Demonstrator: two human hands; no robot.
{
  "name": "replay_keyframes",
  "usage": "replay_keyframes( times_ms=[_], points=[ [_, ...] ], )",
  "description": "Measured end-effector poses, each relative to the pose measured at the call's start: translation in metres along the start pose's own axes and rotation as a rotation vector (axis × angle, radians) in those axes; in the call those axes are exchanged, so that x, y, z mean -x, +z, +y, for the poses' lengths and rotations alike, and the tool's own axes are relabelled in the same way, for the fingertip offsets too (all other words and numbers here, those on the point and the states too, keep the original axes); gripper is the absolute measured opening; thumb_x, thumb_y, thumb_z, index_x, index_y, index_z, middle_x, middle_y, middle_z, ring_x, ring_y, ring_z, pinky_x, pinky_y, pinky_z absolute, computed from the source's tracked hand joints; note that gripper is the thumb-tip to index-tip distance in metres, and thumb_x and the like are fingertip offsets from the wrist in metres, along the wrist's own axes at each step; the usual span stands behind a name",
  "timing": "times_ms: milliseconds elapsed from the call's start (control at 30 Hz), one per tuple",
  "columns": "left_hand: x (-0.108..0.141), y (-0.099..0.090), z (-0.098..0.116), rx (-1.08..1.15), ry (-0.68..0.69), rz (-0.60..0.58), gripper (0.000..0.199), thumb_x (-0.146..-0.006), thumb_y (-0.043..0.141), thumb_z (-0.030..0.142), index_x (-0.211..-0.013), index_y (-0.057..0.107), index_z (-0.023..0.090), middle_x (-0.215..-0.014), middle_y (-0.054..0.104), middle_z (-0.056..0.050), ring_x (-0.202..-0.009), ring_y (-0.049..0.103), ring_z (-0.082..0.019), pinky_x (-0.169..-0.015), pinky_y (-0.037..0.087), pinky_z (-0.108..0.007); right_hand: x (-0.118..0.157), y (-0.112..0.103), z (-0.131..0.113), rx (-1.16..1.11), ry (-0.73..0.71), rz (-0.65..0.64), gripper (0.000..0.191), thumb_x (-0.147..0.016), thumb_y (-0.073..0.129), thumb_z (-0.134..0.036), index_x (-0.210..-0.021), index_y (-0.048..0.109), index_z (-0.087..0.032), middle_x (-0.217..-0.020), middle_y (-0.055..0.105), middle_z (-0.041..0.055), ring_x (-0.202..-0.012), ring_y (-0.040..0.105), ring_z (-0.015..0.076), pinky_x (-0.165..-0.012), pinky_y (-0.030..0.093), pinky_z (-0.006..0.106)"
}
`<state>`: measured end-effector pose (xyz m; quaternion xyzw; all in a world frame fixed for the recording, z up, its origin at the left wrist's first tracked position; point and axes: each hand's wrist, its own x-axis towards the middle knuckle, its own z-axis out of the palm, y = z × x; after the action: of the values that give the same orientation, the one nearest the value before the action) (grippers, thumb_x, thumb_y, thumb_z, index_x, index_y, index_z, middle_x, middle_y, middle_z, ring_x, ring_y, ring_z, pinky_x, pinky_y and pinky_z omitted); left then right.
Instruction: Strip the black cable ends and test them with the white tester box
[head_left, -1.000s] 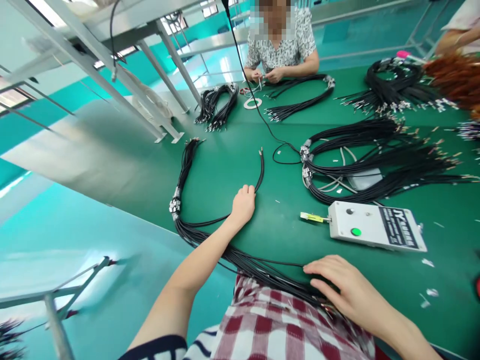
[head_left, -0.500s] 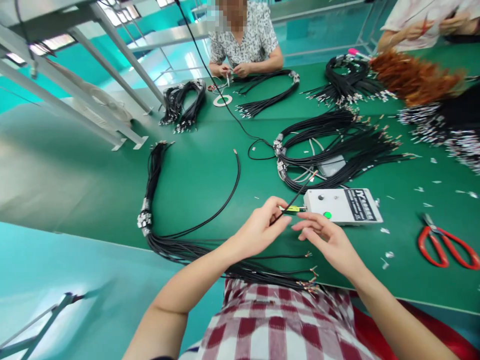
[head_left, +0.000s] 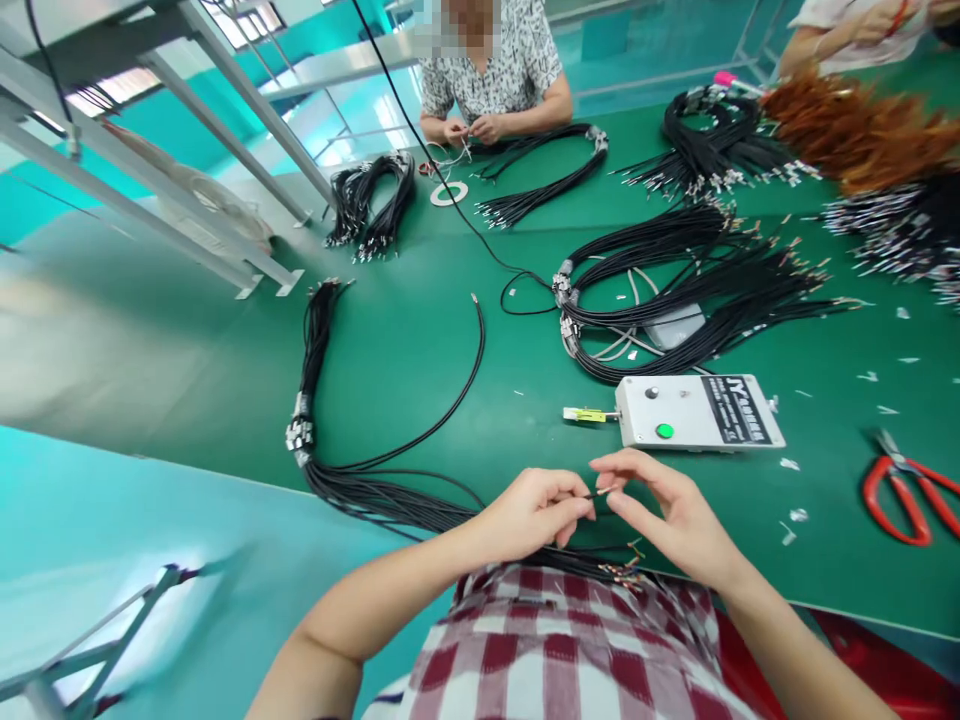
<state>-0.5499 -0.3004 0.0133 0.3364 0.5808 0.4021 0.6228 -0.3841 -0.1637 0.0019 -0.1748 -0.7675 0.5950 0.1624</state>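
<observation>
A thin black cable (head_left: 592,494) with a bare, coppery end is pinched in my left hand (head_left: 536,515), which is closed just behind the tip. At that tip, the thumb and fingers of my right hand (head_left: 660,505) close in on the bare end from the other side. Both hands are low over the table's front edge, close to the apron. A bundle of black cables (head_left: 405,505) runs beneath my left hand and forearm. It is gathered at a cluster of metal connectors (head_left: 300,434) on the left, and several stripped ends show by the apron.
Beyond my hands lies a grey box (head_left: 675,412) with a green button and a yellow-green clip (head_left: 589,415). Red-handled pliers (head_left: 900,490) rest at the right. More cable bundles (head_left: 660,345) lie behind the box. A co-worker (head_left: 495,80) sits across the green table (head_left: 420,350).
Both hands have come down and nearer to me, away from the yellow-green clip. The cable's end, earlier sticking up past my left hand, now lies between the fingers of both hands.
</observation>
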Motion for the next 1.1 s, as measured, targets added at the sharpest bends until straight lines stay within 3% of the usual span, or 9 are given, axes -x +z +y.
replay_keyframes(
  times_ms=[100,167,267,433,600,767,867,1000,1100],
  points=[
    [0.000,0.002,-0.013,0.122,-0.042,-0.021,0.043,-0.085,0.063,0.057,-0.086,0.062,0.014,-0.053,0.054,0.005,-0.037,0.036,-0.004,-0.040,0.027,-0.019,-0.007,0.008,0.002,0.000,-0.001,-0.036,0.023,-0.093,0.061,-0.032,-0.115,0.066,-0.026,-0.099,0.070,0.0043,-0.088,0.067,0.0174,-0.086,0.056,0.034],
    [-0.001,0.003,-0.018,0.214,-0.018,0.040,0.046,-0.082,0.066,0.059,-0.086,0.063,0.013,-0.055,0.055,0.004,-0.036,0.038,-0.004,-0.038,0.026,-0.019,-0.008,0.008,0.004,-0.013,0.029,-0.005,0.023,-0.095,0.059,-0.033,-0.115,0.066,-0.025,-0.100,0.070,0.0050,-0.089,0.068,0.0181,-0.087,0.056,0.035],
    [-0.003,0.006,-0.017,0.279,0.023,0.128,0.045,-0.080,0.070,0.057,-0.084,0.064,0.012,-0.055,0.055,0.004,-0.037,0.045,-0.005,-0.038,0.030,-0.018,-0.005,0.004,0.007,-0.028,0.083,0.063,0.022,-0.097,0.055,-0.036,-0.111,0.067,-0.024,-0.099,0.071,0.0053,-0.087,0.069,0.0182,-0.086,0.057,0.037],
    [-0.006,0.008,-0.013,0.272,0.019,0.115,0.044,-0.079,0.072,0.055,-0.084,0.066,0.011,-0.053,0.056,0.003,-0.036,0.048,-0.006,-0.037,0.033,-0.018,0.001,0.004,0.003,-0.043,0.063,0.096,0.019,-0.096,0.058,-0.033,-0.109,0.069,-0.025,-0.102,0.071,0.0048,-0.092,0.069,0.0183,-0.082,0.058,0.033],
    [-0.007,0.009,-0.012,0.293,0.001,0.113,0.046,-0.080,0.070,0.056,-0.088,0.068,0.010,-0.055,0.060,0.001,-0.035,0.047,-0.006,-0.036,0.030,-0.018,0.001,0.010,0.002,0.084,-0.087,0.155,0.020,-0.095,0.059,-0.022,-0.112,0.069,-0.026,-0.101,0.070,0.0036,-0.092,0.068,0.0167,-0.082,0.056,0.032],
    [-0.008,0.010,-0.015,0.332,0.049,0.148,0.043,-0.085,0.064,0.053,-0.096,0.063,0.011,-0.060,0.065,-0.002,-0.034,0.045,-0.005,-0.036,0.025,-0.017,0.010,0.024,0.016,0.525,-0.387,0.296,0.043,-0.091,0.060,-0.009,-0.132,0.061,-0.024,-0.111,0.071,0.0081,-0.099,0.066,0.0200,-0.086,0.053,0.036],
    [-0.008,0.011,-0.017,0.361,0.078,0.182,0.043,-0.085,0.065,0.052,-0.104,0.055,0.015,-0.058,0.063,0.002,-0.031,0.041,-0.005,-0.034,0.024,-0.017,0.017,0.031,0.022,0.675,-0.466,0.289,0.053,-0.089,0.062,-0.007,-0.139,0.054,-0.022,-0.112,0.072,0.0098,-0.098,0.067,0.0214,-0.082,0.052,0.037],
    [-0.007,0.011,-0.016,0.344,0.074,0.193,0.038,-0.087,0.064,0.049,-0.099,0.055,0.014,-0.056,0.061,0.003,-0.031,0.038,-0.004,-0.034,0.022,-0.016,0.016,0.028,0.020,0.469,-0.298,0.325,0.050,-0.092,0.060,-0.009,-0.139,0.053,-0.024,-0.111,0.071,0.0070,-0.089,0.067,0.0167,-0.087,0.054,0.036],
    [-0.007,0.011,-0.013,0.325,0.072,0.178,0.039,-0.088,0.063,0.050,-0.097,0.056,0.013,-0.056,0.061,0.002,-0.031,0.037,-0.003,-0.034,0.021,-0.016,0.009,0.023,0.013,0.272,-0.165,0.363,0.031,-0.093,0.061,-0.014,-0.122,0.063,-0.024,-0.103,0.069,0.0035,-0.082,0.066,0.0134,-0.083,0.055,0.032]
  ],
)
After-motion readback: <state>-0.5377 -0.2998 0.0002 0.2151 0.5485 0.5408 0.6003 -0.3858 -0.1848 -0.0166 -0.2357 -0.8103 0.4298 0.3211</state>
